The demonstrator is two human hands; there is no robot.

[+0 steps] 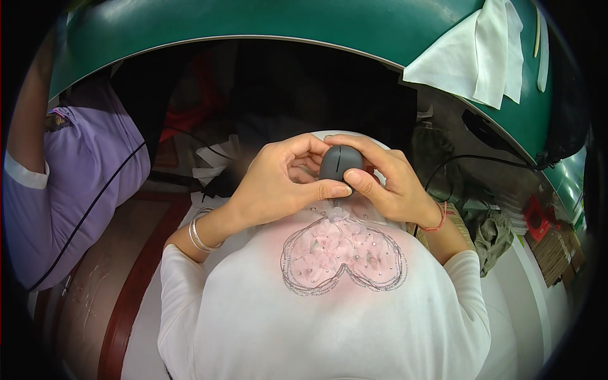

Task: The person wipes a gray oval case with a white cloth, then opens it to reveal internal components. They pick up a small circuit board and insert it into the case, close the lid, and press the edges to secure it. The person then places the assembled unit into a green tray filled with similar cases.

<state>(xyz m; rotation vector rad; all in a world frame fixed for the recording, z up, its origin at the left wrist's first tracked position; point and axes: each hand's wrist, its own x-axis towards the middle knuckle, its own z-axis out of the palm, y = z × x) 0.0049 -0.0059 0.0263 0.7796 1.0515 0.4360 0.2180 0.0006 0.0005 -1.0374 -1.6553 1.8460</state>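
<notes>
A dark grey computer mouse [340,163], rounded with a dark slot along its top, is held up in front of my chest between both hands. My left hand [277,176] has its thumb against the mouse's lower edge, and its curled fingers are around the left side. From the other side my right hand [394,180] grips it, thumb on the lower right of the shell and forefinger over the far end. The underside of the mouse is hidden. A short thin dark line, perhaps its cable, shows just below it.
Ahead curves a green tabletop [266,22] with a white cloth [478,57] hanging over its edge. To the left sits a person in a purple top [104,142]. A black cable [88,218] runs past there. Cardboard pieces [557,250] stand at the lower right.
</notes>
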